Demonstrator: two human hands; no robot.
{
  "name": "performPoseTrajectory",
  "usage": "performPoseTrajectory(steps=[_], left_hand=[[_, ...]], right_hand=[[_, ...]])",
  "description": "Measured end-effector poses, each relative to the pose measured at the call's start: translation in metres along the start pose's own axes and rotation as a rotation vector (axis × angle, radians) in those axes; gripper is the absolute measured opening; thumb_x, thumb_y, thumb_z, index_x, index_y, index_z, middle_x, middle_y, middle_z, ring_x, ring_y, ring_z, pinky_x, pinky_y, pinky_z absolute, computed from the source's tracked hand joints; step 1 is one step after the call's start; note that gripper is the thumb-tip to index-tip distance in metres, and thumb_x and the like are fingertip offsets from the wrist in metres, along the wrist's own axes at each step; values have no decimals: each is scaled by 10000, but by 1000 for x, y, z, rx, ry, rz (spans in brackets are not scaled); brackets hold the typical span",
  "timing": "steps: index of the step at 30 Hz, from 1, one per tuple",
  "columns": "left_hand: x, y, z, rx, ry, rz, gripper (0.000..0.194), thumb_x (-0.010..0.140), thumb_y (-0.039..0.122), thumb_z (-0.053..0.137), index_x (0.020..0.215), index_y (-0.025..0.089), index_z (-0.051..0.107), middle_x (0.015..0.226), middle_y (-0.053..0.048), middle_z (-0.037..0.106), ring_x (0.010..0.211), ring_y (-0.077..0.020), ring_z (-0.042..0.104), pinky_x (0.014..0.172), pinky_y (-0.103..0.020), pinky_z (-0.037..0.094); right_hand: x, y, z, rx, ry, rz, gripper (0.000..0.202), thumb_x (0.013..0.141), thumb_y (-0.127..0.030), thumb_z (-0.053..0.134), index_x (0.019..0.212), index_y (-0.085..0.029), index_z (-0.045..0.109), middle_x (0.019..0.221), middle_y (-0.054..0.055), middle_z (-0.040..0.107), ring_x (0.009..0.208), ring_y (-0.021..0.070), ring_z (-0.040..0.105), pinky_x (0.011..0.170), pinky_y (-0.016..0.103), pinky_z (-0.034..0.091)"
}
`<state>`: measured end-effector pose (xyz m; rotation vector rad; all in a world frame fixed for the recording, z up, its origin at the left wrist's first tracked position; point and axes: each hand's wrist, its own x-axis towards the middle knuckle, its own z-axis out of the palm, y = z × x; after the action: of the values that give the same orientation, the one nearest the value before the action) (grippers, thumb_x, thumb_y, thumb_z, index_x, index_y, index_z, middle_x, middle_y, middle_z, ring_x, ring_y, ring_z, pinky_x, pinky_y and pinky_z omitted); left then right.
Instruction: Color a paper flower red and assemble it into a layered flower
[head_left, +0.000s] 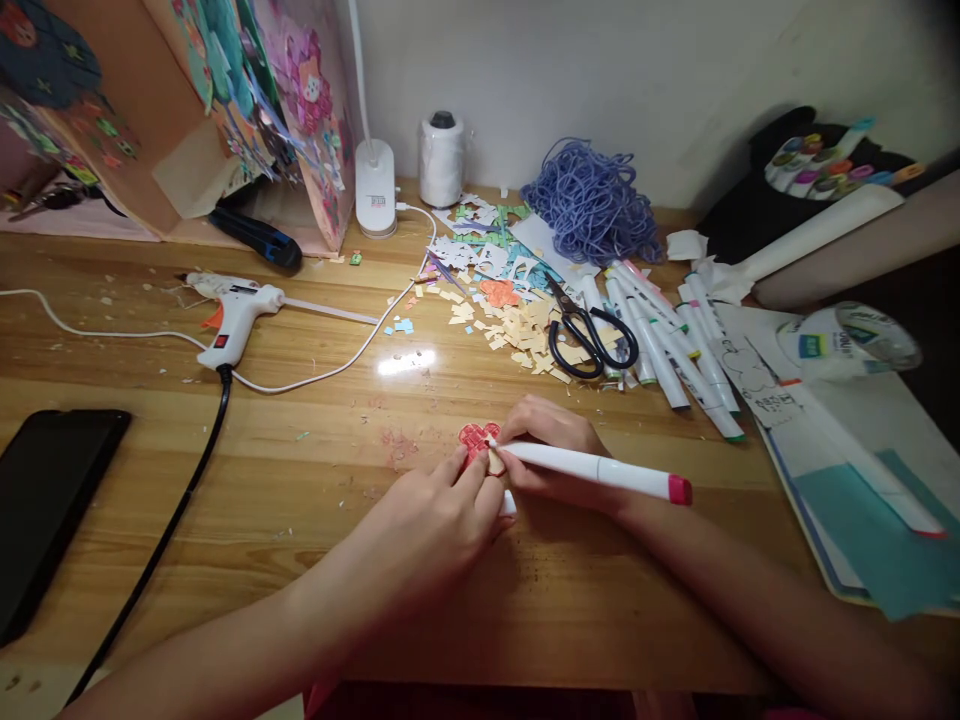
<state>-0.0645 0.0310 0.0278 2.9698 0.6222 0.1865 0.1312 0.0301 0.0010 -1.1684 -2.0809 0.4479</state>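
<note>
My right hand grips a white marker with a red end, its tip touching a small flower-shaped cutout. Most of the cutout's visible part is coloured red, and one part near the tip is pale. With its fingertips, my left hand pins the cutout to the wooden table. A small white piece, perhaps the marker's cap, sticks out from under the left fingers. Those fingers hide part of the cutout.
Black-handled scissors lie by paper scraps and several markers. Behind is a purple cord bundle. At left are a glue gun, a utility knife and a black phone-like device. Clear tape sits right.
</note>
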Motion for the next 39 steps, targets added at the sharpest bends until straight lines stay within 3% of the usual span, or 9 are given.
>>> performPoseTrajectory(steps=[18, 27, 39], left_hand=[[3, 0, -3, -15, 26, 1, 219, 924, 219, 413, 1006, 75, 555, 1092, -168, 631, 972, -261, 618, 680, -338, 534], [5, -1, -4, -50, 41, 1, 313, 959, 253, 304, 930, 96, 573, 1051, -163, 650, 916, -260, 634, 642, -355, 543], [6, -1, -5, -28, 32, 2, 303, 957, 260, 322, 1019, 81, 557, 1044, -155, 647, 924, -249, 628, 649, -328, 532]], right_hand=[[-2, 2, 6, -72, 49, 24, 132, 762, -142, 547, 705, -235, 471, 614, -16, 534, 560, 128, 496, 515, 249, 403], [-2, 2, 5, -48, 20, -9, 121, 776, -144, 556, 721, -226, 486, 623, -14, 540, 566, 121, 507, 515, 241, 416], [-1, 2, 5, -8, 29, 33, 133, 787, -160, 556, 720, -237, 472, 626, -12, 545, 563, 130, 514, 507, 257, 416]])
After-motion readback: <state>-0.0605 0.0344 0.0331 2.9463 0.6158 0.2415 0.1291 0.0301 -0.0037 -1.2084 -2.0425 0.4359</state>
